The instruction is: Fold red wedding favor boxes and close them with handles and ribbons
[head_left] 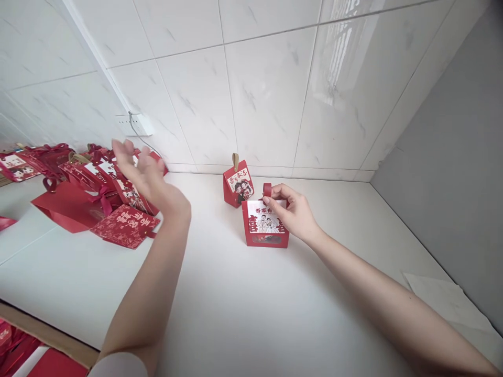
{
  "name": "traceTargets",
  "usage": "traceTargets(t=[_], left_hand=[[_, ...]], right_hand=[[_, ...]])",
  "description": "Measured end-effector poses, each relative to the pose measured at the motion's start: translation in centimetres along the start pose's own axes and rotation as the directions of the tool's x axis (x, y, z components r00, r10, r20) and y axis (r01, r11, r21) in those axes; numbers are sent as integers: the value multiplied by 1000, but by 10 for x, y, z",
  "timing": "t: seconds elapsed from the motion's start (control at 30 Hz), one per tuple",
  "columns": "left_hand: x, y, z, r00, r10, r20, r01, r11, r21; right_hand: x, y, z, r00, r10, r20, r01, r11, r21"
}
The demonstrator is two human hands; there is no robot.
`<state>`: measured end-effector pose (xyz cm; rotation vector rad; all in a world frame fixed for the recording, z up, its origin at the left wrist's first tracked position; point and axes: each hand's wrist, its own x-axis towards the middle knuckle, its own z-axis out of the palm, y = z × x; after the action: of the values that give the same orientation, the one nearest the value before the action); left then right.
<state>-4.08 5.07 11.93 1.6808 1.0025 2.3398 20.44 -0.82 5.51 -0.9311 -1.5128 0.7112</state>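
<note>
My right hand pinches the top of a red gift box beside its loop handle. The box stands upright on the white table, with a white panel showing a wedding couple and a small clear window below. Just behind it to the left stands a smaller red gift box with a tan loop and a cartoon couple. Up at the left, my left hand is raised with its fingers apart, holding nothing and slightly blurred. It is in front of a cluster of red gift boxes, some of which it hides.
A flat-lying patterned red box and a plain red one lie at the left. A socket with a cord is on the tiled wall. At lower left, a cardboard carton holds more red packaging. A grey panel borders the right side.
</note>
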Motion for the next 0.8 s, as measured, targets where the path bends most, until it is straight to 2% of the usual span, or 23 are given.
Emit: traceTargets(t=[0.03,0.07,0.1,0.13,0.17,0.2,0.23,0.27,0.33,0.43,0.53,0.7,0.8], left_hand=[[6,13,1,999,-26,19,26,1000,10],[6,25,4,984,-56,169,52,998,30],[0,37,8,935,-86,345,70,996,58],[-11,47,13,856,-115,503,69,992,108],[-23,55,18,782,-145,606,64,986,154],[-36,60,22,724,-175,667,62,980,190],[-46,63,26,683,-206,701,66,973,222],[-54,64,28,662,-232,713,72,966,247],[-62,62,28,652,-270,709,85,955,285],[-61,54,26,653,-280,703,83,950,301],[-59,50,24,620,-279,734,83,953,292],[-60,50,23,618,-227,752,-10,955,297],[-60,52,21,609,-238,757,-13,951,310]], right_hand=[[-1,0,1,1000,2,5,-2,1000,2],[-1,0,2,1000,5,7,-5,1000,8],[-2,1,3,1000,5,9,-5,1000,19],[-3,2,4,1000,-1,10,1,999,36],[-4,2,5,1000,-15,11,15,998,57],[-5,3,6,999,-35,10,34,996,78],[-6,3,6,998,-56,10,55,994,95],[-6,4,7,997,-74,9,73,992,106],[-7,5,8,996,-93,0,93,990,110],[-7,5,9,993,-116,-27,118,989,90],[-8,5,9,988,-151,-39,152,987,47],[-9,3,6,988,-153,4,153,988,-7],[-9,2,5,989,-146,26,147,989,-32]])
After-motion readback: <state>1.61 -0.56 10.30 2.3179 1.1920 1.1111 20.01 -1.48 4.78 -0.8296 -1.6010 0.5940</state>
